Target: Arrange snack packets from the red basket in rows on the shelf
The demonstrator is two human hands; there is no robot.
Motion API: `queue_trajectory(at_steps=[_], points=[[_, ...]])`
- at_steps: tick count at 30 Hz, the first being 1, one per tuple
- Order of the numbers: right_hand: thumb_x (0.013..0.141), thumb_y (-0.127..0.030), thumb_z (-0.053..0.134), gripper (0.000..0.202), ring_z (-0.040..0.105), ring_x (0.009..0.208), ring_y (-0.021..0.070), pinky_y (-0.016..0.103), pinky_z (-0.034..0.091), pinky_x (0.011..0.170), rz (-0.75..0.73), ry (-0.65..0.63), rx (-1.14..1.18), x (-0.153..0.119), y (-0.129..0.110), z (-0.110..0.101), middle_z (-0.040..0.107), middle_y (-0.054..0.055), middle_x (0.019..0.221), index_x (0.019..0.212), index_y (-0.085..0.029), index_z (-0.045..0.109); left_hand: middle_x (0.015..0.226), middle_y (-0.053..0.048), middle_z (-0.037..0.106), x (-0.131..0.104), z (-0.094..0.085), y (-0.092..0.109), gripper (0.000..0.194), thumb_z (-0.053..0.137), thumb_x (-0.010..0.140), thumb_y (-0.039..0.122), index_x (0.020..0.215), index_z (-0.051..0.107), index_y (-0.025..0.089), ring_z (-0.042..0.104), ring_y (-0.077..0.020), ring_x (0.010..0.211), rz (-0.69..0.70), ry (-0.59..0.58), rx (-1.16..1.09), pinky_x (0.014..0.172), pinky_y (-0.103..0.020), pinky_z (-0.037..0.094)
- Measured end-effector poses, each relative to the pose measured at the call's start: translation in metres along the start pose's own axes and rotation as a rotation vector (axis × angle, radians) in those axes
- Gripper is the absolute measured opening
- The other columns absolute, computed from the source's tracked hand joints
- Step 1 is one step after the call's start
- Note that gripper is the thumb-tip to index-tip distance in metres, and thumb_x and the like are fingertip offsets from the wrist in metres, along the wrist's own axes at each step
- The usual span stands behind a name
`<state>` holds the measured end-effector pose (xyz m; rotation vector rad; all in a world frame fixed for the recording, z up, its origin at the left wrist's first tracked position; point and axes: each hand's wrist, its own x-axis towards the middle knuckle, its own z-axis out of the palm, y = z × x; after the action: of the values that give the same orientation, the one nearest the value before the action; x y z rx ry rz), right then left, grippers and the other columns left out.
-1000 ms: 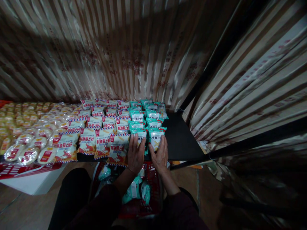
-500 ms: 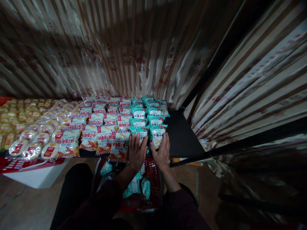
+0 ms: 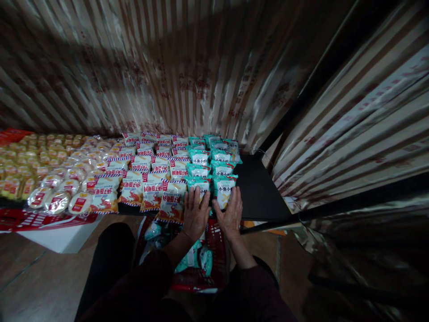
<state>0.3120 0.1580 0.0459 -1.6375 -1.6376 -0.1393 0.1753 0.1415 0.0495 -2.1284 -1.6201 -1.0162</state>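
Note:
Teal-and-white snack bags stand in two columns on a black shelf. My left hand lies with fingers stretched over the lower part of the front-left teal bag. Its fingertips cover part of the print. Beside it, my right hand rests, fingers extended, against the lower right side of the front-right teal bag. Both hands look open, touching the bags without wrapping round them. Just left of my left hand sits a red-and-white snack bag, the nearest in rows of the same kind.
Below the shelf edge, a red basket holds several more teal bags. Round wrapped cakes and small yellow packets fill the shelf's left. A striped curtain hangs behind; a dark post rises at right.
The view has shifted slightly, so the shelf and goods appear a little further right. Both hands stay on the same two teal bags, with hardly any movement against them.

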Motion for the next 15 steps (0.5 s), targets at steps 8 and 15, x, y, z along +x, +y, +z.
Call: queue_trajectory(at_steps=[8, 15], points=[[0.087, -0.059, 0.047, 0.083, 0.032, 0.136, 0.0355, 0.056, 0.038, 0.100, 0.013, -0.004, 0.000, -0.002, 0.000, -0.001, 0.030, 0.024, 0.149, 0.149, -0.015, 0.016, 0.149, -0.019, 0.035, -0.002, -0.005, 0.003, 0.058, 0.059, 0.085, 0.028, 0.139, 0.042, 0.017, 0.016, -0.0344, 0.144, 0.006, -0.028, -0.013, 0.109, -0.053, 0.034], [0.088, -0.057, 0.047, 0.081, 0.030, 0.137, 0.0349, 0.055, 0.035, 0.103, -0.025, 0.035, -0.016, -0.004, -0.002, -0.005, 0.030, 0.024, 0.148, 0.149, -0.013, 0.017, 0.155, -0.016, 0.022, -0.010, -0.021, 0.000, 0.059, 0.058, 0.085, 0.025, 0.141, 0.039, 0.016, 0.013, -0.0338, 0.145, -0.001, -0.012, -0.054, 0.113, -0.054, 0.028]])
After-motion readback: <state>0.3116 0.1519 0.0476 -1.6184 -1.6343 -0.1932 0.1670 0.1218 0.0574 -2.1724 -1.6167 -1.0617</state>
